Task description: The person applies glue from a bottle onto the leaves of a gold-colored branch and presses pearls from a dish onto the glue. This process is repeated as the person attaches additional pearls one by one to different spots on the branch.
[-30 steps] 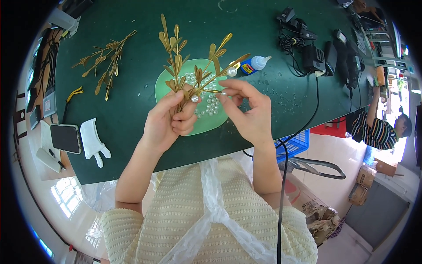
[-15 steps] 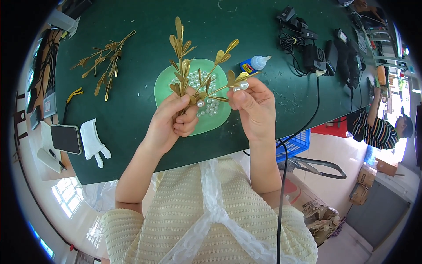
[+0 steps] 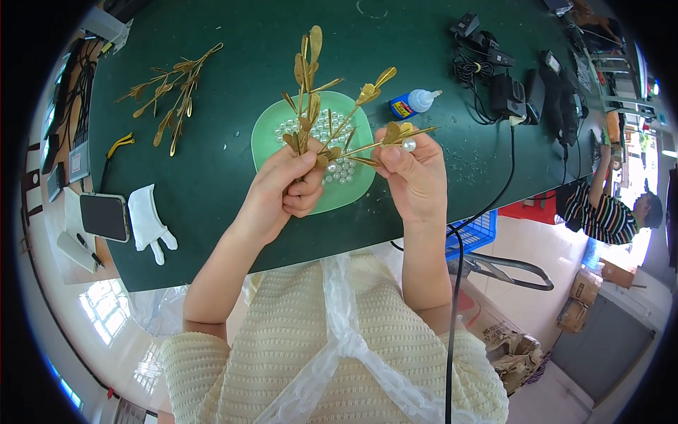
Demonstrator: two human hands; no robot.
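Note:
My left hand (image 3: 286, 185) is closed round the stems of a gold leaf branch (image 3: 345, 128), whose twigs fan upward and to the right. On its right-hand twig, my right hand (image 3: 413, 169) pinches the stem just below the leaves. A white pearl bead (image 3: 409, 145) shows at my right fingertips, beside those leaves; whether it is fixed to the twig I cannot tell. Another pearl (image 3: 332, 167) shows next to my left fingers. Behind the branch lies a light green plate (image 3: 267, 134) with many loose pearl beads (image 3: 344, 172), partly hidden by my left hand.
A second gold branch (image 3: 185, 85) lies at the left. Right of the plate is a blue glue bottle (image 3: 413, 104). A phone (image 3: 104, 217) and white glove (image 3: 150, 219) lie at left; black adapters and cables (image 3: 505, 95) at right. Another person (image 3: 600, 212) is at far right.
The right-hand twig has turned in my right fingers; its leaves now stand differently and one pearl shows there instead of more. The upper twig's leaves have also swung slightly right.

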